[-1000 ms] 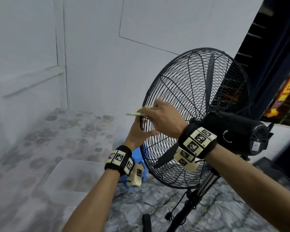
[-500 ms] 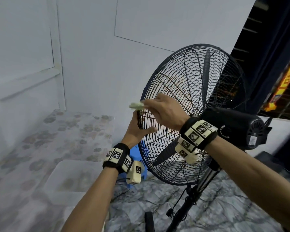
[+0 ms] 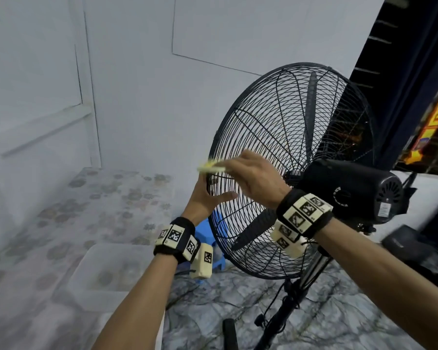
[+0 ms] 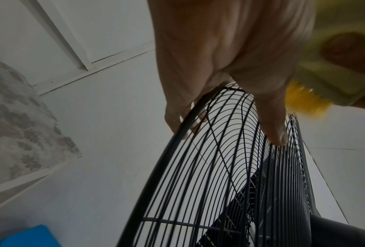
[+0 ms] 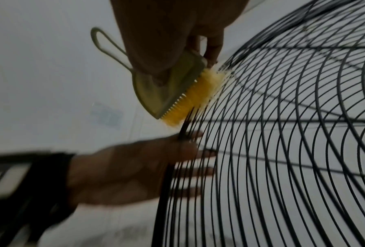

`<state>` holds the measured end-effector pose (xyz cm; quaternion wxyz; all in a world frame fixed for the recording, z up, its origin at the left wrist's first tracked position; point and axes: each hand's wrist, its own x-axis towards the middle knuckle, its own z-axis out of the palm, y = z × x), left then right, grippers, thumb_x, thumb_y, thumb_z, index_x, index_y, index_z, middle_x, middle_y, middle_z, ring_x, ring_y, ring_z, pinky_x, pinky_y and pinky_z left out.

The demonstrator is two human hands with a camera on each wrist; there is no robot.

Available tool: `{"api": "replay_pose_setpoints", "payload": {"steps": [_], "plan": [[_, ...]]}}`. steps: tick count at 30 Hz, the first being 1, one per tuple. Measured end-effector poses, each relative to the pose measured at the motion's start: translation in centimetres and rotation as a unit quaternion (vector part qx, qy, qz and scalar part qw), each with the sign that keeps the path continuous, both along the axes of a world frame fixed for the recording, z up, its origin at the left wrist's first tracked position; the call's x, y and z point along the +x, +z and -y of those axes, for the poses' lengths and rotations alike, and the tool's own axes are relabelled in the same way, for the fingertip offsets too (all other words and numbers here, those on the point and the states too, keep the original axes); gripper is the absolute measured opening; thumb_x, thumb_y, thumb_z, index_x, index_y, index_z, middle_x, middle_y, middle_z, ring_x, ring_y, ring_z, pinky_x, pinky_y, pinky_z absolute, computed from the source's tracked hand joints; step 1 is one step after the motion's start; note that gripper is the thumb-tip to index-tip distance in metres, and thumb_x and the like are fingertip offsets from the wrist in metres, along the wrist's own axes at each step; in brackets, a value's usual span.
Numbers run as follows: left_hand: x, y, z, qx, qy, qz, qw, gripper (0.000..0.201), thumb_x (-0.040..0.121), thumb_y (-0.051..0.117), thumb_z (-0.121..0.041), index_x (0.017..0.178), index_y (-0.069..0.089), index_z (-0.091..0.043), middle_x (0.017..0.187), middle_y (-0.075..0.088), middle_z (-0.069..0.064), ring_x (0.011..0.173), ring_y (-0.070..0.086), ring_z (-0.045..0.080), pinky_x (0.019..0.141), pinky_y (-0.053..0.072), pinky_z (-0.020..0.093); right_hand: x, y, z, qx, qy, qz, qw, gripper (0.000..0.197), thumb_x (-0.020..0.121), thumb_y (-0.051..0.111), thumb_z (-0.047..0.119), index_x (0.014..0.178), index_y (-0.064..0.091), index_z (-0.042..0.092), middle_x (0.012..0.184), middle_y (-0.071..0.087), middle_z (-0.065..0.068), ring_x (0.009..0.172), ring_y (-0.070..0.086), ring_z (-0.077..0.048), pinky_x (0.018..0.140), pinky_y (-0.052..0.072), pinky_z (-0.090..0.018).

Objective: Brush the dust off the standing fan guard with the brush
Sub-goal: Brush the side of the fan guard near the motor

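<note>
A black standing fan with a round wire guard (image 3: pixel 283 137) stands right of centre, its motor housing (image 3: pixel 349 190) facing me. My right hand (image 3: pixel 250 175) grips a pale green brush (image 5: pixel 169 86) with yellow bristles (image 5: pixel 196 98), which touch the wires at the guard's left rim (image 5: pixel 183 130). Seen from the head, the brush (image 3: pixel 211 168) is blurred. My left hand (image 3: pixel 208 195) holds the rim just below the brush, fingers on the front of the guard and thumb (image 4: pixel 270 123) on the rear wires. The guard (image 4: pixel 219 175) fills the left wrist view, with the brush (image 4: pixel 334 80) at upper right.
White walls (image 3: pixel 142 84) stand close behind the fan. A blue stool (image 3: pixel 213 238) sits behind the guard's lower left. A clear plastic box (image 3: pixel 106 274) lies on the flowered floor covering at left. The fan's pole (image 3: pixel 286 311) and cable run down over marbled floor; dark objects lie at right.
My right hand with the brush has risen along the guard's left rim and shifted slightly. My left hand keeps its hold on the rim.
</note>
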<state>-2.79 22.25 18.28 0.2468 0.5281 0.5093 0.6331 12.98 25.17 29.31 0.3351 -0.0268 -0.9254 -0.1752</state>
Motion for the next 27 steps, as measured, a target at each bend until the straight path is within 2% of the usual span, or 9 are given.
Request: {"api": "replay_pose_setpoints", "payload": {"steps": [3,5,9,12,14,17,19,22,27], "plan": [[-0.5,-0.4,0.2,-0.006,-0.010,0.009,1.000,0.102,0.075,0.094,-0.034,0.154,0.031,-0.031,0.144,0.052,-0.015,0.133,0.051,0.002,0.111,0.044,0.034,0.1,3.2,-2.3,-0.026,-0.026,-0.173,0.984,0.026,0.099,0.053,0.009,0.119,0.070,0.006,0.100,0.074,-0.012,0.081,0.064,-0.026,0.066,0.055,-0.039],[-0.6,-0.5,0.4,-0.004,-0.009,0.016,1.000,0.103,0.074,0.094,-0.034,0.154,0.030,-0.031,0.145,0.051,-0.013,0.134,0.051,0.006,0.113,0.043,0.035,0.0,3.8,-3.4,-0.025,-0.068,-0.220,0.973,0.024,0.099,0.055,0.006,0.118,0.070,0.006,0.105,0.074,-0.012,0.083,0.063,-0.025,0.066,0.056,-0.039],[-0.3,-0.2,0.5,0.005,-0.015,0.005,1.000,0.104,0.073,0.094,-0.038,0.155,0.031,-0.024,0.147,0.051,-0.007,0.134,0.051,0.011,0.112,0.046,0.041,0.8,-1.1,-2.4,0.008,-0.026,-0.124,0.992,0.031,0.097,0.043,0.007,0.119,0.063,0.014,0.114,0.073,-0.009,0.088,0.062,-0.027,0.072,0.055,-0.040],[-0.4,-0.2,0.6,0.019,-0.040,0.009,0.999,0.098,0.074,0.093,-0.033,0.152,0.037,-0.013,0.146,0.055,0.006,0.135,0.054,0.023,0.112,0.048,0.053,1.8,-3.8,-1.8,-0.010,0.000,-0.028,1.000,0.034,0.095,0.038,0.006,0.122,0.056,0.017,0.118,0.071,-0.008,0.093,0.062,-0.029,0.077,0.055,-0.045],[-0.6,-0.1,0.6,0.013,-0.030,-0.014,0.999,0.096,0.077,0.092,-0.034,0.152,0.035,-0.019,0.147,0.053,0.001,0.135,0.052,0.019,0.111,0.048,0.046,1.6,-2.4,-2.3,-0.035,0.008,-0.056,0.998,0.030,0.097,0.043,0.005,0.121,0.061,0.012,0.114,0.071,-0.010,0.093,0.063,-0.028,0.076,0.057,-0.047],[-0.8,0.0,0.5,-0.003,-0.022,-0.005,1.000,0.105,0.076,0.093,-0.031,0.157,0.026,-0.029,0.149,0.049,-0.005,0.134,0.052,0.011,0.102,0.047,0.027,0.9,1.7,-3.8,-0.047,-0.008,-0.199,0.979,0.024,0.099,0.054,0.002,0.119,0.066,0.006,0.112,0.072,-0.012,0.090,0.065,-0.026,0.072,0.057,-0.043],[-0.8,0.0,0.6,-0.002,-0.015,-0.003,1.000,0.107,0.073,0.094,-0.035,0.157,0.027,-0.029,0.149,0.049,-0.005,0.134,0.052,0.011,0.107,0.048,0.032,0.5,3.1,-4.6,-0.051,-0.047,-0.240,0.968,0.022,0.100,0.055,0.003,0.118,0.067,0.007,0.111,0.072,-0.011,0.088,0.064,-0.024,0.071,0.057,-0.042],[-0.8,-0.1,0.7,-0.010,-0.008,-0.015,1.000,0.110,0.070,0.094,-0.045,0.156,0.027,-0.028,0.151,0.048,-0.003,0.137,0.051,0.016,0.113,0.044,0.043,0.3,0.3,-3.9,-0.026,-0.058,-0.193,0.979,0.029,0.095,0.050,-0.001,0.118,0.064,0.011,0.111,0.071,-0.011,0.085,0.059,-0.025,0.069,0.056,-0.041],[-1.0,0.1,1.0,0.021,-0.027,-0.052,0.998,0.090,0.080,0.090,-0.032,0.151,0.037,-0.015,0.146,0.052,0.003,0.133,0.052,0.014,0.110,0.048,0.036,1.3,-4.7,-1.4,-0.060,-0.005,-0.084,0.995,0.032,0.098,0.046,0.002,0.123,0.049,0.022,0.113,0.069,-0.008,0.085,0.057,-0.020,0.070,0.055,-0.039]]}}
